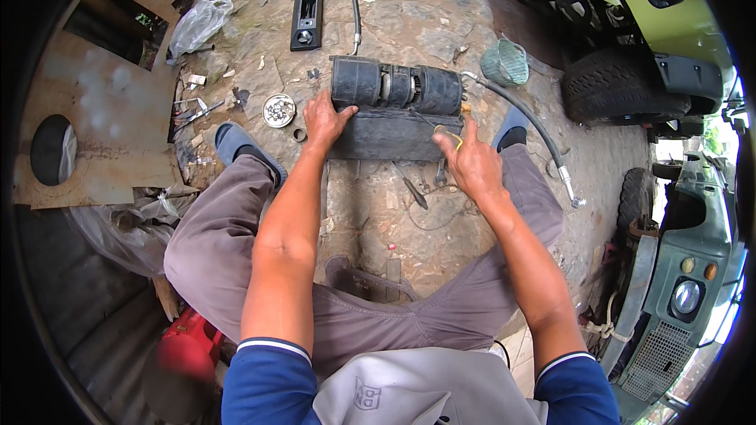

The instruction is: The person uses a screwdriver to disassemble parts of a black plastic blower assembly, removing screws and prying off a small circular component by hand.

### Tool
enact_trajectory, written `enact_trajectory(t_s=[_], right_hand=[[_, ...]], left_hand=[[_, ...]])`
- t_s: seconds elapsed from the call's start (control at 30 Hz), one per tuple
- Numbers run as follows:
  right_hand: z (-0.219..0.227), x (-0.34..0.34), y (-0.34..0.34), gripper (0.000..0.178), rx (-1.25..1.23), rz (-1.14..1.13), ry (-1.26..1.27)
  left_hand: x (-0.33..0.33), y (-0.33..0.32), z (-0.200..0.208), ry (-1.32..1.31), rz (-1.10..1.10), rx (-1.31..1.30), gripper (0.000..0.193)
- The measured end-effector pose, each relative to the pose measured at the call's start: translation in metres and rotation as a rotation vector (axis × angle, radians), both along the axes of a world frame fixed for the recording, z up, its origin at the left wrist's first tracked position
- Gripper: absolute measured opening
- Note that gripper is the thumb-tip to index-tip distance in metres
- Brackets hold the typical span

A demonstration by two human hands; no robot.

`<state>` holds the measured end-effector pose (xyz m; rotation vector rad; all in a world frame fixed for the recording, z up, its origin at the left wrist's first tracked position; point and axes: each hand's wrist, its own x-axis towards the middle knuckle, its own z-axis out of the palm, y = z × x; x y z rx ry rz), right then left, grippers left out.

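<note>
Currently, in the head view, a black blower housing (354, 85) is seen between and just ahead of both hands. Its left end is gripped by the left hand (324, 122). A thin yellow piece (458, 142), kind unclear, is held in the partly curled right hand (476, 165), near the housing's right end. Left of the left hand, a round tin (279, 111) with small metal parts is placed; right of the right hand, a hose (529, 110) is laid.

Soft daylight; R-edge glare; fisheye bend w/ blk rim
</note>
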<state>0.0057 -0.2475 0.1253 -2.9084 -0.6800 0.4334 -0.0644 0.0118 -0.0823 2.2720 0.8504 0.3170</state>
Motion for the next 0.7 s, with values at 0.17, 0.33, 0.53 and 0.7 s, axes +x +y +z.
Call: enact_trajectory(t_s=[0.17, 0.33, 0.53, 0.7], right_hand=[[-0.025, 0.010, -0.024, 0.042, 0.266, 0.329, -0.284], [-0.014, 0.000, -0.008, 0.036, 0.344, 0.195, -0.234], [-0.020, 0.010, -0.020, 0.034, 0.314, 0.272, -0.264], [-0.004, 0.009, -0.007, 0.031, 0.114, -0.074, -0.042]], left_hand=[[0.003, 0.000, 0.003, 0.038, -0.016, -0.011, 0.068], [0.001, -0.003, 0.005, 0.006, 0.008, 0.012, 0.058], [0.003, -0.003, -0.001, -0.013, 0.009, 0.044, 0.062], [0.002, -0.002, 0.000, 0.009, 0.005, 0.037, 0.063]])
